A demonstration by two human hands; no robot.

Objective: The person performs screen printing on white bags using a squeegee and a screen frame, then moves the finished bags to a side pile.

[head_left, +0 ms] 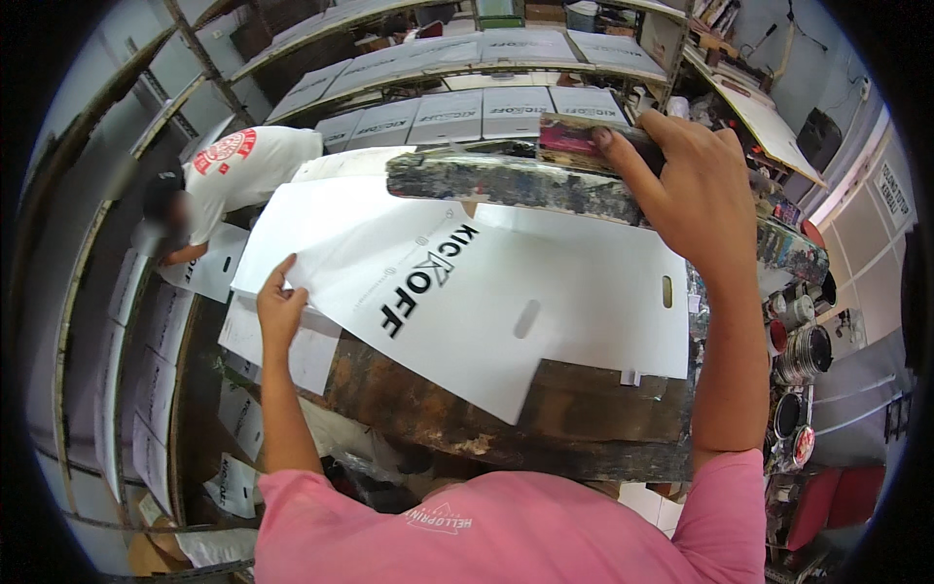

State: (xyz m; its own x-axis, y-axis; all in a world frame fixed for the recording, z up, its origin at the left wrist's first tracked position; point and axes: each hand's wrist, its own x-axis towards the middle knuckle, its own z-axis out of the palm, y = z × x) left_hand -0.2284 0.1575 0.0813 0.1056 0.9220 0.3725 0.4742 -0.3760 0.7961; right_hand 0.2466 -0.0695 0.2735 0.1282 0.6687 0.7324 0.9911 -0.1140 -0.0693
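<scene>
My left hand pinches the edge of a white flat bag with bold black print, which lies aslant and lifts in a curve on the left. Under its right part lies a plain white bag with a cut-out handle slot, flat on the worktable. Above them a paint-crusted screen printing frame is raised. My right hand is closed at its upper edge, thumb pressed on an ink-stained wooden block that looks like a squeegee. The hidden fingertips may also grip the frame.
A co-worker in a white shirt bends over printed bags at left. Racks with rows of printed bags stand behind and along the left. Ink cans are stacked at right. A small clip-like piece sits at the plain bag's near edge.
</scene>
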